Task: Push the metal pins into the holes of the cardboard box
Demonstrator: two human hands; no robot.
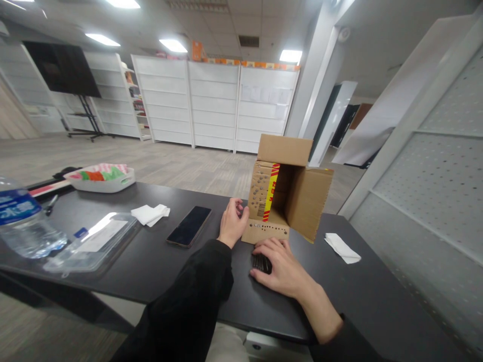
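A cardboard box [260, 188] stands with its opening toward me and its flaps spread. Yellow-and-red tape runs down its front, beside scattered small grey round spots. The lower flap [267, 231] bears a row of small dark dots. My left hand [233, 221] is beside the box's left side, fingers loosely curled and thumb apart, with nothing visible in it. Before the lower flap, my right hand [277, 265] curves its fingers and thumb around a dark ribbed piece [261, 262] on the table. The hand partly covers this piece, so its kind is unclear.
Left of my hands, a phone [189, 226], folded tissues [151, 214], a clear plastic case [94, 246] and a water bottle [26, 221] occupy the dark table [377, 301]. A white basket [101, 185] sits behind them. Another tissue [342, 248] lies right of the box.
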